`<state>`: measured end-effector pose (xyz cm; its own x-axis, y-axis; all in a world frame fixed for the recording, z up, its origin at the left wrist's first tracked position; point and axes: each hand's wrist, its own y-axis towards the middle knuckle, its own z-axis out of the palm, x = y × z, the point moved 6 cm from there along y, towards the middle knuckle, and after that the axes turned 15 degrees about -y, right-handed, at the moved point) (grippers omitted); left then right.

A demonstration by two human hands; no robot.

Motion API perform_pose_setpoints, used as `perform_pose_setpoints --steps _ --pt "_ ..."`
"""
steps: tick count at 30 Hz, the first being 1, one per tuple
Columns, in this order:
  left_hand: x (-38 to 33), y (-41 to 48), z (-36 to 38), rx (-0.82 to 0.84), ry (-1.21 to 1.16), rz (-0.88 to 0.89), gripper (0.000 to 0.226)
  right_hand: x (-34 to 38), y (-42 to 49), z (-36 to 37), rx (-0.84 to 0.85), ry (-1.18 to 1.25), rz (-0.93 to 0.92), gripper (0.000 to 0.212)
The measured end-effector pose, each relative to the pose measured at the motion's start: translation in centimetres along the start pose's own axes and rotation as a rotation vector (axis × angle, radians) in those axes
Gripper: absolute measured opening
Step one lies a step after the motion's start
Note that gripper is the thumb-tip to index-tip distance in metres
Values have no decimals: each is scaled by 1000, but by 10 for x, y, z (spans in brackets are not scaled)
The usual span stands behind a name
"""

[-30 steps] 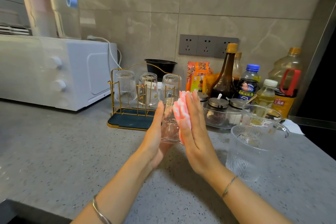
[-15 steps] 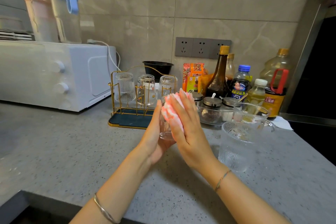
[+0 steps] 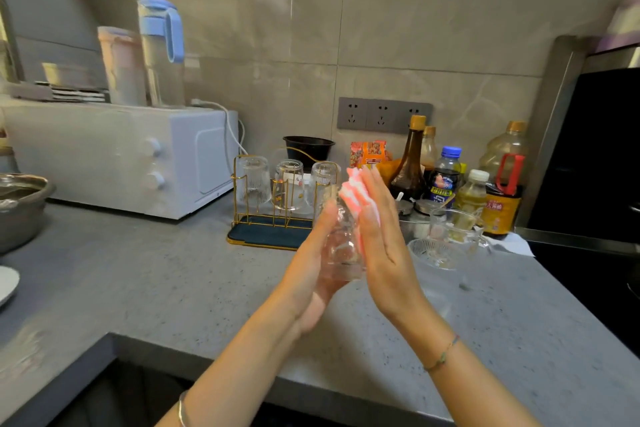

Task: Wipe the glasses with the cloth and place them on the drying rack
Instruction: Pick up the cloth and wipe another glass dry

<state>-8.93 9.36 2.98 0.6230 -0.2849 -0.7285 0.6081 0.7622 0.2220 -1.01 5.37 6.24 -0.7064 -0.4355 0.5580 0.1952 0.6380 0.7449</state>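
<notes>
A clear ribbed glass is held upright over the counter, between my two hands. My left hand grips it from the left, thumb on the near side. My right hand presses a pink and white cloth against the glass's right side with straight fingers. The gold wire drying rack, with a dark blue base, stands just behind my hands. Three glasses hang upside down on it.
A ribbed glass jug and a glass mug stand right of my hands, with bottles and jars behind. A white microwave sits at the back left, a metal bowl at the far left, a black hob at the right.
The view has pulled back and swung left, showing more of the counter. Both hands stay on the glass, and the cloth has shifted slightly along its side.
</notes>
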Motion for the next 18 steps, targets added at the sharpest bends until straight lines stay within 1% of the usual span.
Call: perform_pose_setpoints --steps 3,5,7,10,12,15,18 --pt "-5 0 4 -36 -20 5 56 10 -19 3 10 -63 -64 47" --pt "-7 4 5 -53 -47 -22 63 18 -33 6 23 -182 -182 46" --pt "-9 8 8 -30 -47 -47 67 23 -37 8 34 -321 -277 47" --pt "-10 11 15 11 -53 -42 58 27 -21 -3 -16 -389 -267 47" --pt "-11 10 22 35 -86 -46 55 28 -4 -14 -26 -361 -219 46" --pt "-11 9 29 73 -100 -63 55 26 19 -33 -69 -184 -106 43" --pt "-13 7 36 101 -151 -77 54 28 32 -39 -57 -72 -52 40"
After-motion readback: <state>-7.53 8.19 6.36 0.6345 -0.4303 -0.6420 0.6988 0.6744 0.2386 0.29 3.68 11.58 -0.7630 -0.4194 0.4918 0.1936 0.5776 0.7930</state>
